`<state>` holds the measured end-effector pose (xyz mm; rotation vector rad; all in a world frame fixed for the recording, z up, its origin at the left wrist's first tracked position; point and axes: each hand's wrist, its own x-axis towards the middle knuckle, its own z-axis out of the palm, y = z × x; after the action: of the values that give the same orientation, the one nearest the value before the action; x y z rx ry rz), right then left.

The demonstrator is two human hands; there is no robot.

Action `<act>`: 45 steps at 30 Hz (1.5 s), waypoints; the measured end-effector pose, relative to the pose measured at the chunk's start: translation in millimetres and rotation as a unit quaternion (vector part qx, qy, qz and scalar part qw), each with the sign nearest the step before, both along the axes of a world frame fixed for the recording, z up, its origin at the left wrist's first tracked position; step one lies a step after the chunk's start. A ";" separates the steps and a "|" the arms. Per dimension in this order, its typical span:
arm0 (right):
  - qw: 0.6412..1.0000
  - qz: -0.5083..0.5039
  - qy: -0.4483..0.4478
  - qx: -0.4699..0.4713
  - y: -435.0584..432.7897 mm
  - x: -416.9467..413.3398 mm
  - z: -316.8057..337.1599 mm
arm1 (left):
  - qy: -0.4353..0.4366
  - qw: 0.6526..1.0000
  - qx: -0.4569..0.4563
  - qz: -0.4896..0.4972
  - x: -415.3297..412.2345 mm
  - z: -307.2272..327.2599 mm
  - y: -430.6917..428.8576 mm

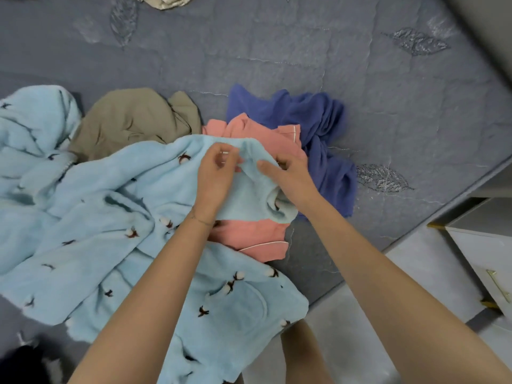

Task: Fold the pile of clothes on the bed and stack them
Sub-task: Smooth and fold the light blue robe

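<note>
We see a white cabinet with a slim gold bar handle and gold corner trim at the right edge, standing on a pale glossy floor. Plain grey panel top right. Black fuzzy object bottom left, too cropped for us to identify.

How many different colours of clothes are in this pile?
4: light blue fleece in front; khaki piece behind it on the left; pink piece partly under it; dark blue piece on the right. More may lie hidden underneath.
</note>
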<state>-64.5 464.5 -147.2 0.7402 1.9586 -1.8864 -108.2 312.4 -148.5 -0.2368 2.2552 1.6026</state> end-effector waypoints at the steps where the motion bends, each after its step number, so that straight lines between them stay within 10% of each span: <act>1: 1.000 -0.003 0.005 -0.005 -14.8 -3.7 4.4 | -0.031 0.999 0.016 0.006 4.8 3.9 -8.1; 8: 0.996 0.063 0.022 -0.067 -111.8 -8.4 19.5 | -0.093 0.989 0.105 0.041 34.7 21.1 -92.7; 12: 0.982 0.152 0.086 0.067 -165.1 0.1 18.6 | -0.043 0.986 0.043 0.153 49.6 18.4 -159.0; 19: 0.868 0.305 0.115 0.374 -243.1 13.2 7.8 | 0.091 0.959 0.013 0.268 72.2 38.6 -264.8; 34: 0.739 0.450 0.183 0.467 -382.2 25.0 -18.2 | 0.054 0.901 -0.009 0.430 147.7 -10.1 -430.1; 45: 0.761 0.435 0.175 0.449 -383.6 20.8 -29.8 | -0.052 0.927 -0.028 0.369 148.8 -41.6 -445.0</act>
<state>-43.7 80.9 -176.9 -0.4096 2.7213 -0.4815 40.6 -132.7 -190.1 -1.2809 2.2545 1.7820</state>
